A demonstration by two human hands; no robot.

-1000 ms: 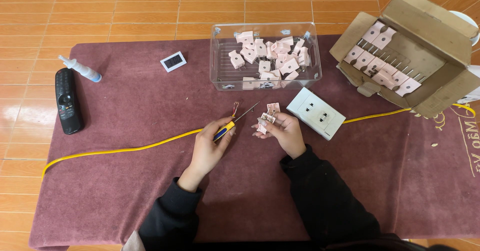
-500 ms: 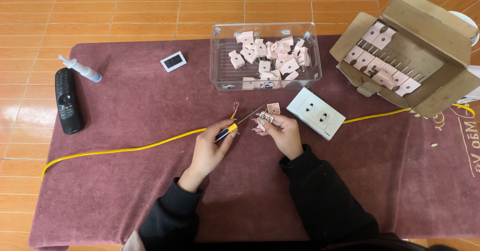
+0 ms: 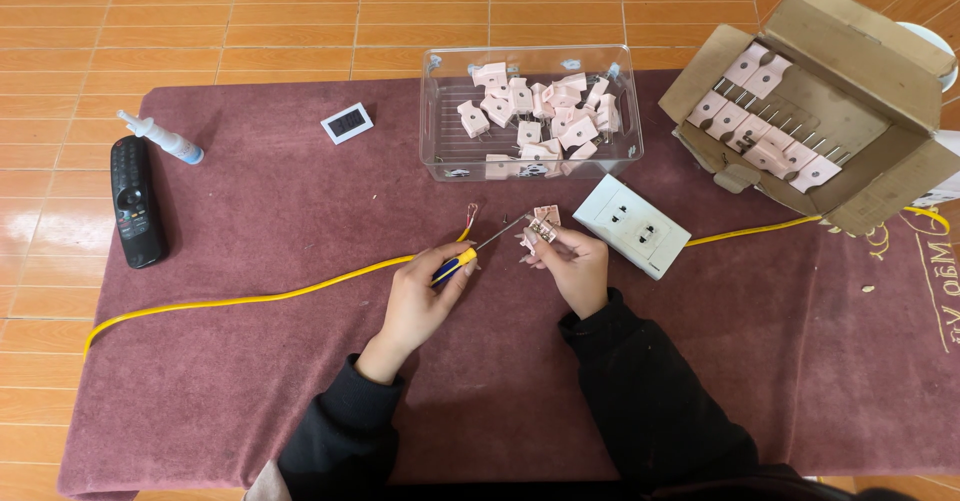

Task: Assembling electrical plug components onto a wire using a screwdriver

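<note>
Pink plug (image 3: 543, 227) clamped in right hand (image 3: 572, 266) fingers; left hand (image 3: 425, 296) fingers grip screwdriver (image 3: 478, 251), tip now nearer plug, I note, 9 o'clock side.

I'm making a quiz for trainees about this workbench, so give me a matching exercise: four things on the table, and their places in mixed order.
Things:
1. screwdriver
2. pink plug
3. remote control
4. white socket plate

Places:
A. lying at the far left of the maroon cloth
B. in the left hand
C. on the cloth just right of the right hand
D. held in the right hand's fingers

Pairs: 1-B, 2-D, 3-A, 4-C
</note>
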